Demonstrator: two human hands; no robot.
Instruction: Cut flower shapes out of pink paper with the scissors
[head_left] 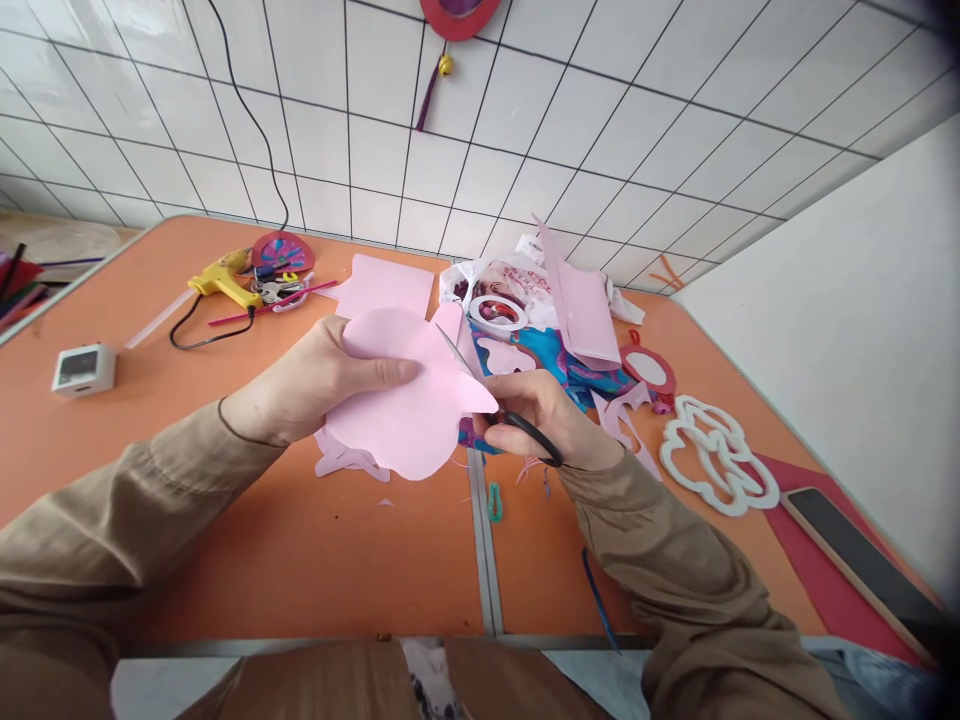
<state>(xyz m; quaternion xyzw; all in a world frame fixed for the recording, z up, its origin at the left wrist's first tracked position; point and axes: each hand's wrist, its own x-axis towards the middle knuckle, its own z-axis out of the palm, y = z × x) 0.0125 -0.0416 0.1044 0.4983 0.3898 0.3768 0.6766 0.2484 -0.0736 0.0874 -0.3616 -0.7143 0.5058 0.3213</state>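
Note:
My left hand [330, 375] grips a pink paper sheet [405, 420] by its left side, thumb on top and fingers underneath. The sheet has a wavy, cloud-like outline and is held above the table. In my right hand [540, 410] is a pair of scissors [529, 430] with black handles. One silver blade shows above the sheet at its right edge, where a pointed flap of paper sticks out over the scissors. The other blade is hidden by the paper. Pink offcuts [352, 458] lie on the table below the sheet.
A yellow glue gun [225, 280] with a black cord and a white charger [84, 370] are at left. Behind my hands lie folded pink paper [581, 310] and blue patterned cloth [551, 350]. White cloud-shaped frames [712, 455], a phone [855, 560] and a green clip [494, 502] are also there.

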